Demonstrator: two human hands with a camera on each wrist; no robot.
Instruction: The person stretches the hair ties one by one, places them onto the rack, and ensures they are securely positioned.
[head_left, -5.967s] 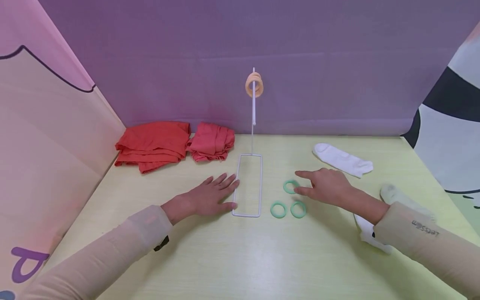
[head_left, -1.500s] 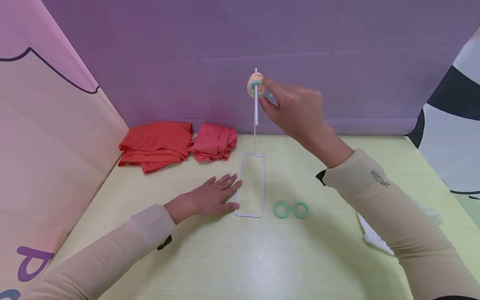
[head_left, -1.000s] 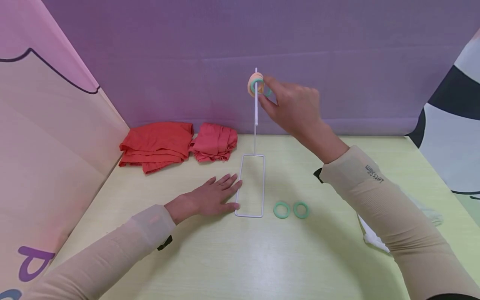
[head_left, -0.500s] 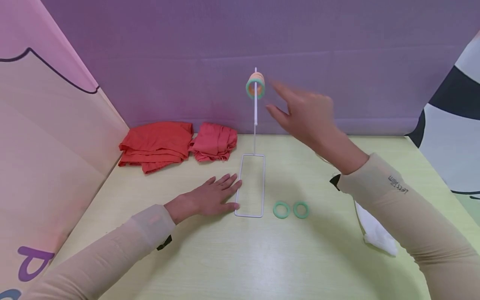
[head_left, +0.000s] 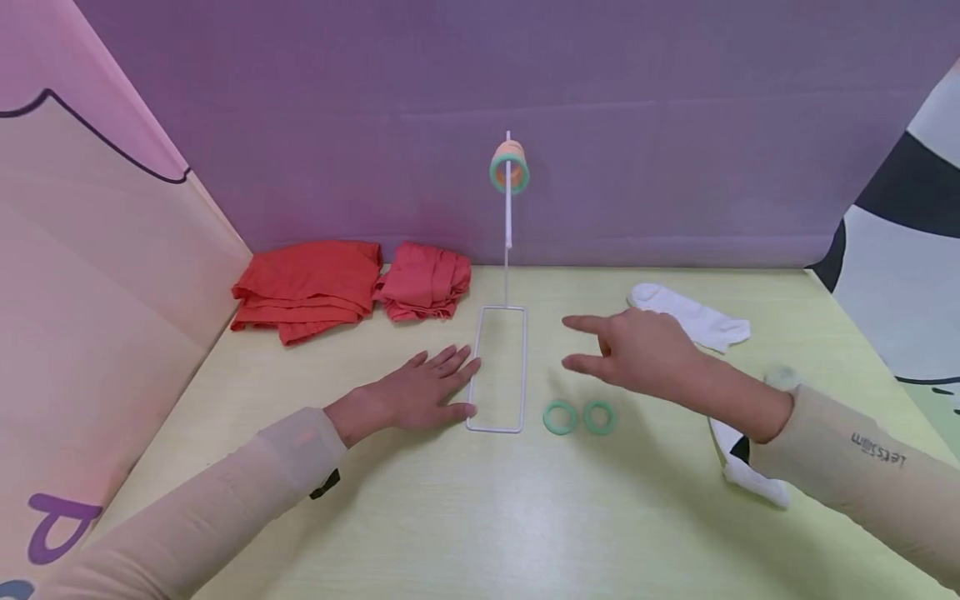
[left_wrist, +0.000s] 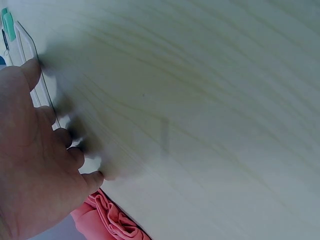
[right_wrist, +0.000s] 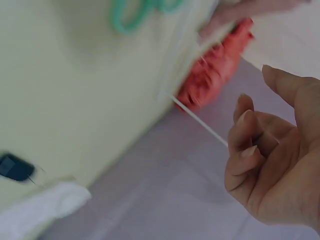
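Note:
A white wire stand [head_left: 522, 367] has an upright post and a bar pointing forward at its top. Peach rings [head_left: 507, 147] hang on that bar, with one green ring [head_left: 494, 177] in front of them. My left hand [head_left: 420, 393] lies flat with spread fingers, fingertips and thumb at the left side of the stand's base. To the right of the base, my right hand [head_left: 648, 350] is held over the table, holding nothing. Its thumb and index finger point left, apart; the other fingers are curled. Just below it lie two green rings [head_left: 547, 419] side by side.
A red cloth [head_left: 307, 287] and a pinkish-red cloth [head_left: 425, 282] lie folded at the back left. White socks [head_left: 701, 321] lie on the right, partly covered by the right arm. A purple curtain [head_left: 360, 150] hangs behind the table.
My right hand has taken one green ring from the table, hung it on the bar and let go. It has since come back down toward the remaining two. The left hand has stayed put.

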